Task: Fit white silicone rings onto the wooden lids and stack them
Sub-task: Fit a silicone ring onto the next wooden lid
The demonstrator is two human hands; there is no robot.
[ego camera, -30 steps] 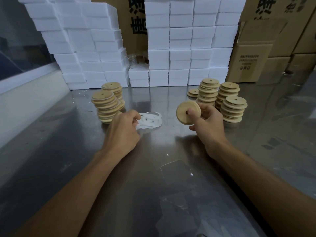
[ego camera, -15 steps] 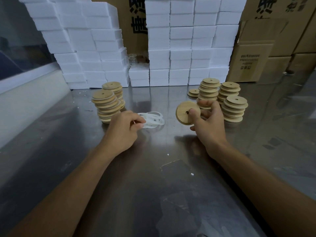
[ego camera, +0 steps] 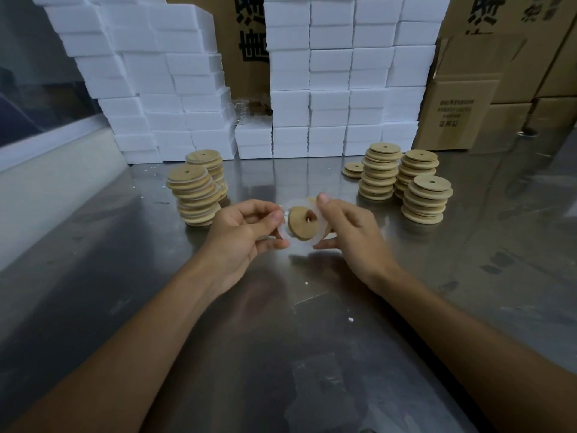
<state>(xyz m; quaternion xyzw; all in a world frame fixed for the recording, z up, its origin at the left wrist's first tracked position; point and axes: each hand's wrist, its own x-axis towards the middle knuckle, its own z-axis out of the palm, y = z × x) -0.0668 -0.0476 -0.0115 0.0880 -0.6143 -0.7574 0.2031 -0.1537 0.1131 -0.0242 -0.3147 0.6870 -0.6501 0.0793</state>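
Hiding behind both hands (ego camera: 246, 226), ring (ego camera: 282, 234) partly unseen.

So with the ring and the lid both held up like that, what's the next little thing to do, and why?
Probably pull the white ring down over the lid's narrower step until it seats. The left hand pinches the ring's edge, the right hand holds the wooden lid, and the ring loops loosely around the lid rather than sitting snug, so it looks unfitted.
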